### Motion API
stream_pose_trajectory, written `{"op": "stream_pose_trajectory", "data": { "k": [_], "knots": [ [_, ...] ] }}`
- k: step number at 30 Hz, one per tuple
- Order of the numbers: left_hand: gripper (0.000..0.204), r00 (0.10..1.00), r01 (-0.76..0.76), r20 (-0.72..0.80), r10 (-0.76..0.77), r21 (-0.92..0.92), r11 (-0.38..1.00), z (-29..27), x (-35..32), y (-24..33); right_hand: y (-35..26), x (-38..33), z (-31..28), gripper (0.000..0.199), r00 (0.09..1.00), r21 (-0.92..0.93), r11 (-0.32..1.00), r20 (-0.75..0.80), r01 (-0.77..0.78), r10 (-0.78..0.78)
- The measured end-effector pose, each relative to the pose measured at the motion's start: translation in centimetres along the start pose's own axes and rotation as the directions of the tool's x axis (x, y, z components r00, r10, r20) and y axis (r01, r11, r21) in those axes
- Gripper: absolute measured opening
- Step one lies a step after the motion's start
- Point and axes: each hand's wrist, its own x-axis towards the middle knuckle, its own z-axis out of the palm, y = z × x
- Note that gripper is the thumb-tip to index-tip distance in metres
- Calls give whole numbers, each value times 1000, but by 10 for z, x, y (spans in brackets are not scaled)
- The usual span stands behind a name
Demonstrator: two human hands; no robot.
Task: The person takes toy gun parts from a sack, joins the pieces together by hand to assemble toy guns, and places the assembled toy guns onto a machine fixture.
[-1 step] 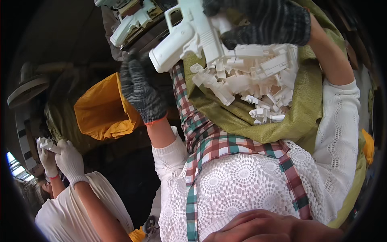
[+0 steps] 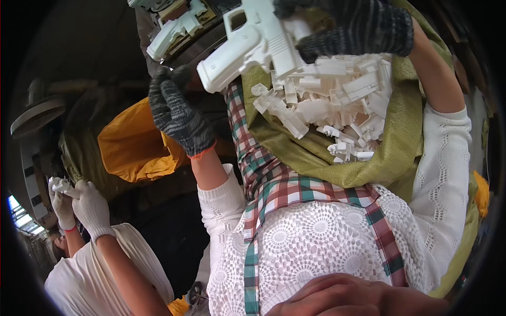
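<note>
My right hand, in a dark striped knit glove, grips a white plastic toy pistol at the top of the view. The pistol is tilted, its far end cut off by the frame edge. To its left, my left hand, gloved the same way, is raised with its fingers extended and apart from the pistol. Under my right hand, an olive woven sack lies open on my lap. Loose white plastic parts fill it.
More white plastic pistol-shaped pieces rest on a surface at the top left. A yellow-orange bag gapes open left of me. At lower left, a co-worker in white gloves holds a small white part.
My left hand has shifted left, away from the pistol, and its fingers are more bent. My right hand and the pistol have moved slightly right.
</note>
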Motion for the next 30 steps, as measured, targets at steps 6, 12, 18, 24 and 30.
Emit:
{"op": "stream_pose_trajectory", "data": {
  "k": [6, 12, 18, 24, 30],
  "knots": [
    [44, 845, -528, 262, 467, 552, 645, -4, 64, -23, 2, -13, 6, 45, 995, 92, 991, 5, -98, 98],
    [58, 842, -496, 510, -174, 860, 121, 23, 115, 31, 3, 5, 3, 46, 990, -29, 993, -88, -114, 111],
    [56, 749, -644, 622, 229, 765, 28, -21, 75, 8, 18, 65, 5, 47, 979, 0, 979, -16, -202, 202],
    [67, 935, -130, 203, 291, 959, -250, -141, 41, 15, 97, 135, 74, 38, 869, -292, 921, -347, 256, -352],
    [66, 987, -134, 120, 104, 981, 138, -165, 17, 17, 54, 131, 60, 28, 878, -385, 900, -333, 205, -343]
  ]
}}
